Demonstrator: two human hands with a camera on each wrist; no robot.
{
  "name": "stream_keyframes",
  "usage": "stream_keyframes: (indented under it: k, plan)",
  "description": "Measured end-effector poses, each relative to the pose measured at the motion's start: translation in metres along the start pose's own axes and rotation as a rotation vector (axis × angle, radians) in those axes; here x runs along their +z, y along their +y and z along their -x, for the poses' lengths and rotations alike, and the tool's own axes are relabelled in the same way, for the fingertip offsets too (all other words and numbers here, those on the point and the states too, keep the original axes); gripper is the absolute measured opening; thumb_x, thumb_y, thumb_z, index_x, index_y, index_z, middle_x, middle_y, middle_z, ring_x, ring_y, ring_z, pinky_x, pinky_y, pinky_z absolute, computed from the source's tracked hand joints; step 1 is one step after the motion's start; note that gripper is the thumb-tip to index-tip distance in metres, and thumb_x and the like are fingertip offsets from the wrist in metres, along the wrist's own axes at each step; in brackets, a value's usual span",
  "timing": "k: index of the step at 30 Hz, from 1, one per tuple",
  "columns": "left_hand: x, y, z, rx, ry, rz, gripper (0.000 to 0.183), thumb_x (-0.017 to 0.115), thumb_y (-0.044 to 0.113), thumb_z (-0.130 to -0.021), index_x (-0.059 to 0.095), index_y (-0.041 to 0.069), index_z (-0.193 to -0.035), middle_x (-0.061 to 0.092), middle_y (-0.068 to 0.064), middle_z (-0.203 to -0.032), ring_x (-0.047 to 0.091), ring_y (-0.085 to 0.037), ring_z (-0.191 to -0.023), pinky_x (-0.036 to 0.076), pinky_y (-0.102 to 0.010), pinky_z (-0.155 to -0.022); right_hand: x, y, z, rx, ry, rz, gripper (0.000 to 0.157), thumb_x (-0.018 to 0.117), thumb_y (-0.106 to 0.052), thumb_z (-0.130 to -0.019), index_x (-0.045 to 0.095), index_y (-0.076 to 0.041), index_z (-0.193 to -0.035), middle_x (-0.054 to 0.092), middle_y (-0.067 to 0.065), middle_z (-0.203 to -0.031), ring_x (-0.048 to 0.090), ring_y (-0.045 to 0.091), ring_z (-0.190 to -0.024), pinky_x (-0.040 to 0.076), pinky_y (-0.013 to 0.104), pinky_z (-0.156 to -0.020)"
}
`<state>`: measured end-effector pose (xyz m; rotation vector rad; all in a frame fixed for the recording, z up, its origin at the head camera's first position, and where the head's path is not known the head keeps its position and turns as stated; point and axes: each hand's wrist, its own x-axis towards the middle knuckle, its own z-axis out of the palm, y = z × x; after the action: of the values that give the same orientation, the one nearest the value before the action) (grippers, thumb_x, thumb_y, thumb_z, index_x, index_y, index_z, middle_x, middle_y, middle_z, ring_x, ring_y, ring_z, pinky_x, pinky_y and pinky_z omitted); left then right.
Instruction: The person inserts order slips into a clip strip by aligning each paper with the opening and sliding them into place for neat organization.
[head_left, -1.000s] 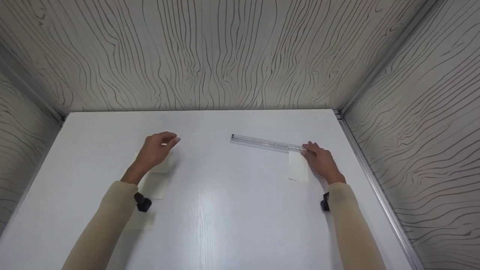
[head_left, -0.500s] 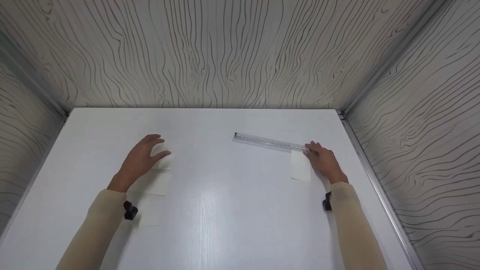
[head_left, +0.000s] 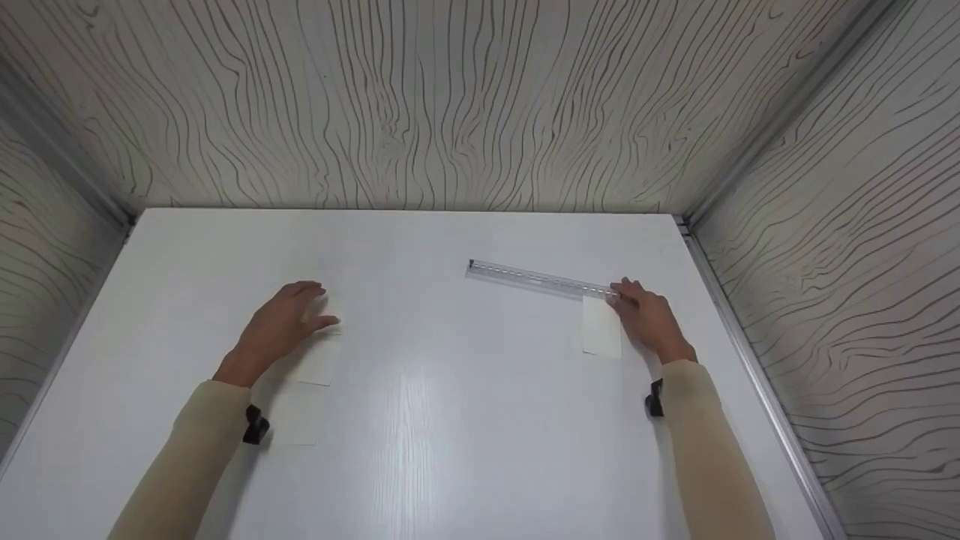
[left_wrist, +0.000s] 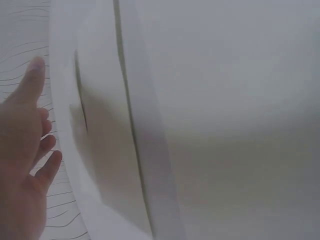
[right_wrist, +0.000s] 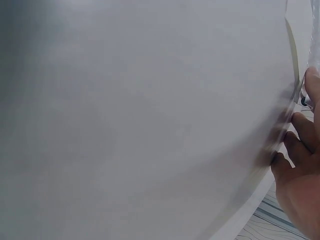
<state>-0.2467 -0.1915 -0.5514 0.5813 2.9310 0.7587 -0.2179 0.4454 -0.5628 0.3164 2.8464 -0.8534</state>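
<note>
Head view: a clear ruler (head_left: 536, 280) is laid aslant on the white table (head_left: 465, 435), its left end aimed toward the middle of the far edge and its right end toward the surface's right edge. That right end is pinched between the thumb and foremost fingers of the right hand (head_left: 646, 319), presumably so that it can be steadied from one end with its length left uncovered; the other fingers are seen parted in the right wrist view. Just on the near side of the grip, a cream slip (head_left: 601, 328) is placed with its top meeting the ruler; whether it is tucked underneath cannot be told. Toward the left edge, pale papers (head_left: 318, 361) are arranged in a column, perhaps so that each can be reached singly. They are partly covered by the left hand (head_left: 274, 326), whose thumb is spread from loosely bent fingers, nothing being held.
</note>
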Motion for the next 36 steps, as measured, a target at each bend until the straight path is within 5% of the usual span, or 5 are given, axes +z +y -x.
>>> stream_keyframes:
  k: [36]
  plan:
    - [0.0047, -0.0077, -0.0016, -0.027, -0.061, -0.028, 0.08, 0.075, 0.046, -0.095, 0.05, -0.005, -0.15, 0.048, -0.026, -0.157, 0.042, -0.044, -0.149, 0.035, -0.057, -0.124, -0.0011, -0.0015, 0.0058, -0.021, 0.02, -0.046, 0.056, 0.046, -0.051, -0.11, 0.048, -0.023, -0.158, 0.027, 0.007, -0.175, 0.015, 0.035, -0.165, 0.014, 0.062, -0.131]
